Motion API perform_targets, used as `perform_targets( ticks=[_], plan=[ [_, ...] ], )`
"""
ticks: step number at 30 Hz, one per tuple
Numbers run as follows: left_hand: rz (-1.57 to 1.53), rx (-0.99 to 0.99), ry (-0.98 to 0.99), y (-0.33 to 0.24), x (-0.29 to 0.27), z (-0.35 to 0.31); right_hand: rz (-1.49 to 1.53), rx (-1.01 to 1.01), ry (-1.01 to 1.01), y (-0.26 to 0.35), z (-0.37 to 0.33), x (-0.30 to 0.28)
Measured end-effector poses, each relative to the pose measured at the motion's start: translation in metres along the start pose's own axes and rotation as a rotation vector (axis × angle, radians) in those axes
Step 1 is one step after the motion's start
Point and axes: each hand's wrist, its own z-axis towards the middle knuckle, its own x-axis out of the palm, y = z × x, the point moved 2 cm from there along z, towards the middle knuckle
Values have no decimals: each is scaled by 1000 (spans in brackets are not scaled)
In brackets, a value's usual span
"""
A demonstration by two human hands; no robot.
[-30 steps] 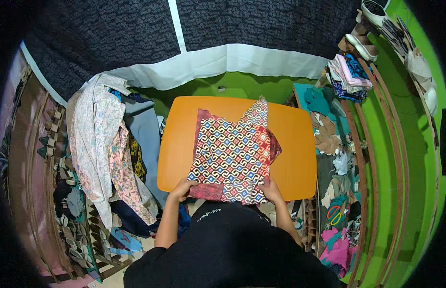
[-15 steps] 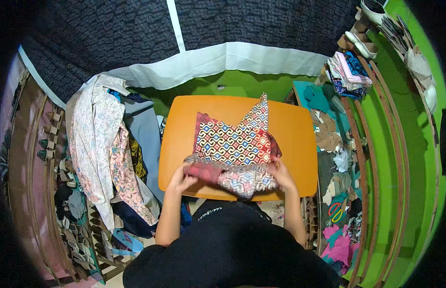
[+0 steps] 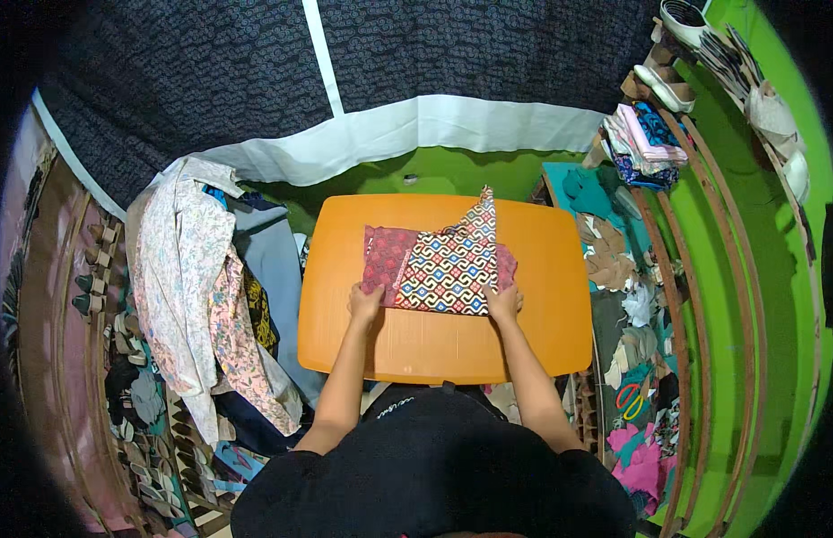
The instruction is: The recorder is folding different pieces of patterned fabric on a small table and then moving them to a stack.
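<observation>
A patterned garment [image 3: 452, 269] in red, cream, black and blue lies folded on the orange table [image 3: 344, 345]. One pointed flap of it sticks out toward the far side. Its left part is plain dark red print, the rest a geometric print. My left hand [image 3: 366, 300] grips the near left corner, thumb on top of the cloth. At the near right corner, my right hand [image 3: 503, 303] pinches the fabric the same way. The fingers under the cloth are partly hidden.
Light floral clothes [image 3: 183, 287] hang at the left beside the table. On the right rack sits a stack of folded cloth [image 3: 648, 148]. Scissors [image 3: 630, 401] with coloured handles lie among fabric scraps further right. A dark curtain [image 3: 210, 81] hangs behind.
The near part of the garment, lifted and blurred before, now lies folded over toward the far side. Both hands have moved away from me with it, onto its near corners.
</observation>
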Motion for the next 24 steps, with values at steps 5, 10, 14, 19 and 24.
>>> perform_targets(
  ticks=[5, 10, 14, 19, 24],
  plan=[
    [3, -50, 230, -113, 5, -62, 361, -178, 106, -51, 43, 23],
    [-9, -133, 566, -53, -18, -38, 574, -306, 320, -81, 33, 39],
    [721, 0, 187, -123, -28, -89, 319, -56, 612, -58, 14, -18],
    [697, 462, 161, -168, 15, -122, -259, -232, -172, -20, 65, -30],
    [699, 692, 281, -175, 76, -130, 58, -233, 46, 21, 129, 9]
  ],
)
